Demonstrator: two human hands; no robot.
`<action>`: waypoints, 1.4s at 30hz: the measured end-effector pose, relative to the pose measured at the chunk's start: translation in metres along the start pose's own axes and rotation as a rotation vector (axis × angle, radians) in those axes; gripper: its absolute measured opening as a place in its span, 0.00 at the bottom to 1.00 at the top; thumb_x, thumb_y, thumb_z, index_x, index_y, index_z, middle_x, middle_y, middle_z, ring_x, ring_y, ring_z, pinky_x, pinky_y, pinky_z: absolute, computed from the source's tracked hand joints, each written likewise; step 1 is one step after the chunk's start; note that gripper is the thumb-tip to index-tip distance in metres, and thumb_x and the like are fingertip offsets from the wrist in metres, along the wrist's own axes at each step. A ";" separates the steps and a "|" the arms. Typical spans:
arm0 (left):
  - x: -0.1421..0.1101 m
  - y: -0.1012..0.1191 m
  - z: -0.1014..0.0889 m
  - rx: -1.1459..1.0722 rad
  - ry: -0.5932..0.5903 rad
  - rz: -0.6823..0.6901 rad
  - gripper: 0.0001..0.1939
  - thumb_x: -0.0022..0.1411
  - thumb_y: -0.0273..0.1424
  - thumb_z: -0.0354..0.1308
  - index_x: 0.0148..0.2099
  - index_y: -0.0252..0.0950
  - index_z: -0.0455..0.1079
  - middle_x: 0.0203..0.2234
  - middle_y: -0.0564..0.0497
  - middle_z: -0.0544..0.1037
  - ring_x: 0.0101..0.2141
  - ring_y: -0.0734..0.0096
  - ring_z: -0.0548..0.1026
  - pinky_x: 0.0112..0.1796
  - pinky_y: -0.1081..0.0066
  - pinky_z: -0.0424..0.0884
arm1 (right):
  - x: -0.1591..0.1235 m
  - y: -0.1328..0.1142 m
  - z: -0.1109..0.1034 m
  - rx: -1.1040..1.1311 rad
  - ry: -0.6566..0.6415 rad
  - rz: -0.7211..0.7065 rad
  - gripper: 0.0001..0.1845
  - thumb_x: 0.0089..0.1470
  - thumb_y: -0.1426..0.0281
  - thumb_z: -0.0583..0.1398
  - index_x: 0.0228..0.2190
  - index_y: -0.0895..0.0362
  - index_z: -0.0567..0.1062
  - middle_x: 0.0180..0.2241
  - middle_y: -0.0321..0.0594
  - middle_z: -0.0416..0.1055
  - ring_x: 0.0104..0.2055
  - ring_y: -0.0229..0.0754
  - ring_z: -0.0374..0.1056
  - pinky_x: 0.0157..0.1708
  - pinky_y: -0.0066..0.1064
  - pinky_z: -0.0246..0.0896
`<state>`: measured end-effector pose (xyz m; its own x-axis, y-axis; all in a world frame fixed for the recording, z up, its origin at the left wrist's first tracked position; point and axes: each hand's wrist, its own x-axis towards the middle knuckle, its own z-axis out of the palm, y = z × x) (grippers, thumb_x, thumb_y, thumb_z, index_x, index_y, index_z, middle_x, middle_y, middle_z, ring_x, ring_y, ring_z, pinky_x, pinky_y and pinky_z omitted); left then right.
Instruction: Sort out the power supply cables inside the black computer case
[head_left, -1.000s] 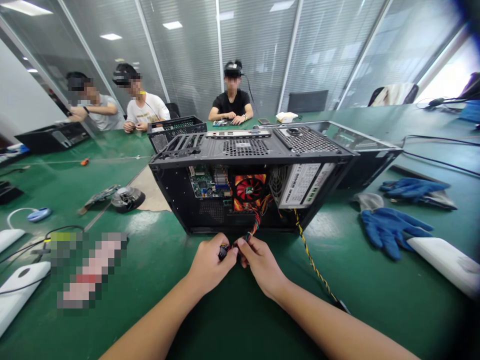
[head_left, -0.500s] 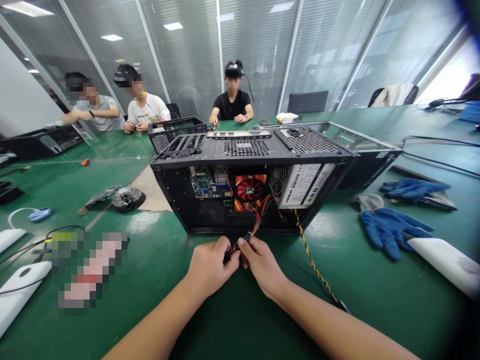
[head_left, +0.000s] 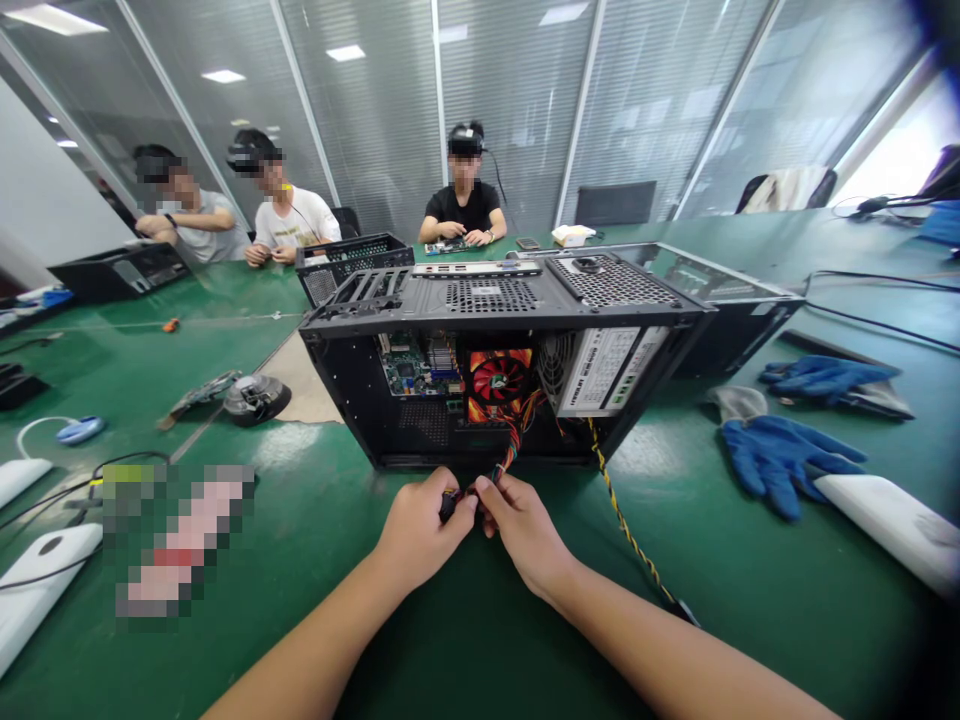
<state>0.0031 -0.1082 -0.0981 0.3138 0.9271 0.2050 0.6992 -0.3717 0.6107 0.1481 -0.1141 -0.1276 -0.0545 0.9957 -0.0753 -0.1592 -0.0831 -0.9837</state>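
Note:
An open black computer case [head_left: 495, 318] lies on the green table in front of me. Inside are a motherboard [head_left: 401, 368], a red-bladed cooling fan [head_left: 498, 382] and a labelled power supply [head_left: 611, 372]. A bundle of coloured power cables [head_left: 513, 447] comes out over the case's near edge. My left hand [head_left: 424, 522] is closed around the cable end, with a black connector [head_left: 448, 505] showing between thumb and fingers. Pinching the same bundle close beside it is my right hand [head_left: 525, 520]. A yellow-and-black cable [head_left: 622, 520] hangs from the power supply to the table.
Blue gloves [head_left: 780, 460] and a white power strip [head_left: 892, 530] lie to the right. On the left are a round grey object [head_left: 256, 398] and another white strip [head_left: 52, 590]. More cases stand behind, such as a black one [head_left: 352, 262]. Several people sit across the table.
My left fingers have shifted slightly, so more of the black connector shows. Across the table, one person now handles a board, and the case at far left has moved right.

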 end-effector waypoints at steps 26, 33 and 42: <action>0.000 0.001 -0.002 0.110 -0.004 0.016 0.09 0.62 0.36 0.50 0.31 0.37 0.60 0.18 0.57 0.67 0.20 0.75 0.65 0.23 0.74 0.54 | 0.000 0.004 0.000 -0.096 0.006 -0.007 0.19 0.56 0.54 0.55 0.24 0.56 0.64 0.18 0.28 0.57 0.17 0.32 0.56 0.17 0.26 0.51; -0.003 -0.003 0.001 0.229 0.043 0.135 0.07 0.61 0.34 0.51 0.31 0.37 0.61 0.21 0.55 0.70 0.21 0.74 0.67 0.24 0.73 0.54 | 0.001 0.006 0.001 -0.128 0.022 -0.016 0.19 0.56 0.54 0.54 0.23 0.56 0.64 0.16 0.27 0.56 0.16 0.32 0.55 0.16 0.25 0.49; -0.004 -0.005 0.001 0.354 0.072 0.283 0.08 0.63 0.33 0.50 0.32 0.37 0.61 0.23 0.52 0.73 0.24 0.70 0.71 0.26 0.72 0.57 | 0.001 0.008 0.000 -0.118 0.018 -0.028 0.18 0.57 0.54 0.53 0.25 0.56 0.65 0.17 0.28 0.58 0.17 0.32 0.54 0.17 0.25 0.49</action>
<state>-0.0004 -0.1098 -0.1029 0.4873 0.7827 0.3870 0.7725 -0.5931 0.2268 0.1463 -0.1143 -0.1359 -0.0334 0.9982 -0.0494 -0.0434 -0.0508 -0.9978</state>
